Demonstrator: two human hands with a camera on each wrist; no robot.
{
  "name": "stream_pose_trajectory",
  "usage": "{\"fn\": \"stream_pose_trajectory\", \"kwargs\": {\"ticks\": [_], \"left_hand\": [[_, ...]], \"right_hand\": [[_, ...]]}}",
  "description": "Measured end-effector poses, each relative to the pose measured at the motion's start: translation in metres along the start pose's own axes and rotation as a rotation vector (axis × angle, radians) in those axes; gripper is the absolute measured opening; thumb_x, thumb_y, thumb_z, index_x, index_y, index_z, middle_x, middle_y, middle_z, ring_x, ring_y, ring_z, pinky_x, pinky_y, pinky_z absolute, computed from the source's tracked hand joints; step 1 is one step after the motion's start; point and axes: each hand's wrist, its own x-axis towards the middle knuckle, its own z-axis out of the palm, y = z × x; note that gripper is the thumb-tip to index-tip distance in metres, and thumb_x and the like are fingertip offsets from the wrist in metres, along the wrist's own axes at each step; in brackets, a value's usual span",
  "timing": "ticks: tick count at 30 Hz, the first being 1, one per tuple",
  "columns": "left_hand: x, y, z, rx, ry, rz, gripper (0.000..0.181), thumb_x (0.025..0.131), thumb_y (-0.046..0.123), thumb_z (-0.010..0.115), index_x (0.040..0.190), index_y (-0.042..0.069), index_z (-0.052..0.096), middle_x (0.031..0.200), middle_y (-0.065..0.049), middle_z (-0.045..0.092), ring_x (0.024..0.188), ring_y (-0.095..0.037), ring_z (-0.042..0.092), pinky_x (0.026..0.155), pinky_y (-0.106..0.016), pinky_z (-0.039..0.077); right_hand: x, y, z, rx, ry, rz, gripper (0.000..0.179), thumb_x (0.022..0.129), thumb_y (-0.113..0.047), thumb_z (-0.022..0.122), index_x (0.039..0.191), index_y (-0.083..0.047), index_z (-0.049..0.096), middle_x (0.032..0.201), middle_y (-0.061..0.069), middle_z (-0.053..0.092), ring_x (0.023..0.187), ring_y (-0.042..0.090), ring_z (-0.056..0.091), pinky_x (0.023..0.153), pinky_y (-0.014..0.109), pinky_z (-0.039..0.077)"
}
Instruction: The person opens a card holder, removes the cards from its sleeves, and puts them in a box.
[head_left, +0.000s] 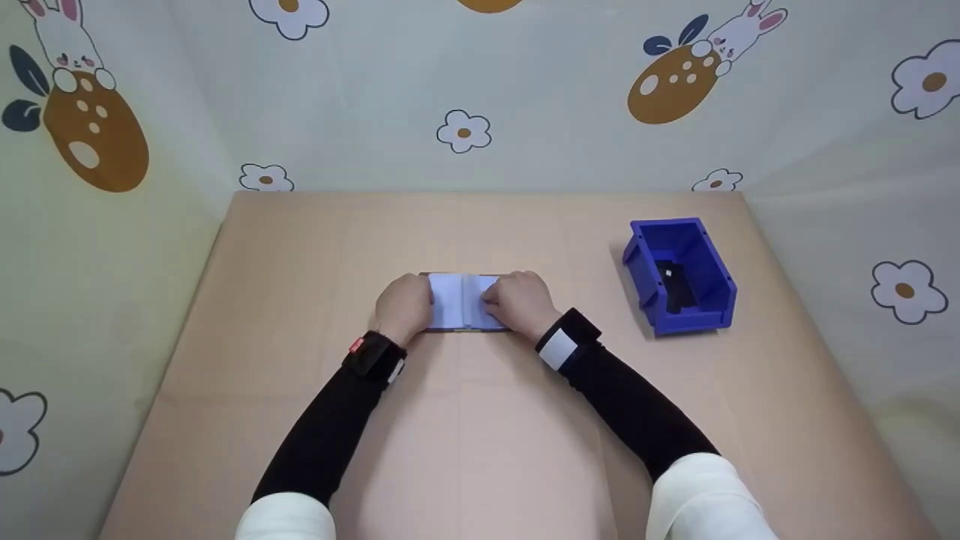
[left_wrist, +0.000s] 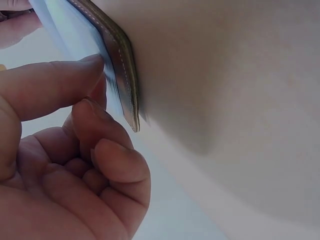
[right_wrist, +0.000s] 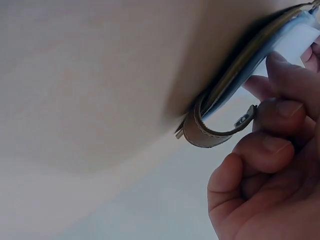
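A brown leather card holder [left_wrist: 120, 60] lies spread on the table, its pale translucent sleeves [head_left: 448, 301] fanned to both sides of the middle fold. At its left end my left hand [head_left: 405, 306] pinches the sleeves' edge between thumb and forefinger, the other fingers curled. My right hand [head_left: 523, 304] pinches the sleeves at the right end. From that end a curved leather strap [right_wrist: 205, 137] with a metal snap sticks up beside the right fingers [right_wrist: 272, 145]. The hands cover both ends of the holder in the head view.
A blue plastic bin [head_left: 718, 319] stands on the right of the table [head_left: 315, 247], with a dark flat object [head_left: 675, 287] inside it. Patterned walls or curtains [head_left: 555, 97] rise at the table's back and both sides.
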Motion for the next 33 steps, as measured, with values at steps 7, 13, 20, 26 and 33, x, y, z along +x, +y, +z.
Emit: {"fn": "stream_pose_trajectory", "kwargs": {"ticks": [7, 13, 20, 26, 33], "left_hand": [[-0.0009, 0.0003, -0.0006, -0.002, 0.002, 0.006, 0.028, 0.080, -0.004, 0.055, 0.057, 0.009, 0.050, 0.073, -0.013, 0.065, 0.062, -0.022, 0.048, 0.060, -0.046, 0.051], [-0.0009, -0.0015, 0.0001, 0.007, 0.018, 0.023, 0.021, 0.079, -0.004, 0.056, 0.060, 0.006, 0.057, 0.076, -0.017, 0.067, 0.062, -0.024, 0.050, 0.060, -0.047, 0.051], [-0.0001, -0.0015, 0.0011, 0.011, 0.021, 0.025, 0.020, 0.079, -0.005, 0.056, 0.062, 0.005, 0.059, 0.076, -0.018, 0.067, 0.064, -0.025, 0.053, 0.061, -0.047, 0.050], [-0.0002, -0.0016, 0.0002, 0.003, 0.009, 0.025, 0.025, 0.079, -0.006, 0.056, 0.058, 0.008, 0.053, 0.073, -0.014, 0.065, 0.062, -0.022, 0.048, 0.059, -0.045, 0.050], [-0.0029, 0.0021, -0.0018, 0.003, 0.026, 0.044, 0.026, 0.078, -0.007, 0.055, 0.057, 0.007, 0.051, 0.066, -0.007, 0.055, 0.060, -0.022, 0.044, 0.057, -0.044, 0.049]], "right_hand": [[0.0023, -0.0031, 0.0017, 0.009, 0.003, -0.026, 0.024, 0.082, -0.011, 0.072, 0.061, -0.015, 0.062, 0.053, 0.001, 0.054, 0.056, 0.026, 0.054, 0.056, 0.044, 0.041], [0.0049, -0.0062, 0.0013, 0.057, -0.023, -0.004, 0.018, 0.084, -0.010, 0.072, 0.066, -0.014, 0.069, 0.055, 0.000, 0.057, 0.057, 0.022, 0.052, 0.056, 0.042, 0.042], [0.0050, -0.0067, 0.0023, 0.069, -0.040, 0.024, 0.007, 0.085, -0.013, 0.073, 0.082, -0.016, 0.079, 0.068, 0.001, 0.068, 0.062, 0.021, 0.057, 0.061, 0.042, 0.044], [0.0044, -0.0061, 0.0030, 0.079, -0.044, 0.034, 0.007, 0.085, -0.012, 0.074, 0.079, -0.015, 0.078, 0.067, 0.002, 0.068, 0.064, 0.023, 0.059, 0.063, 0.043, 0.046], [0.0039, -0.0059, 0.0031, 0.079, -0.059, 0.078, 0.020, 0.083, -0.016, 0.076, 0.103, -0.019, 0.080, 0.089, 0.003, 0.075, 0.078, 0.025, 0.068, 0.070, 0.044, 0.049]]}}
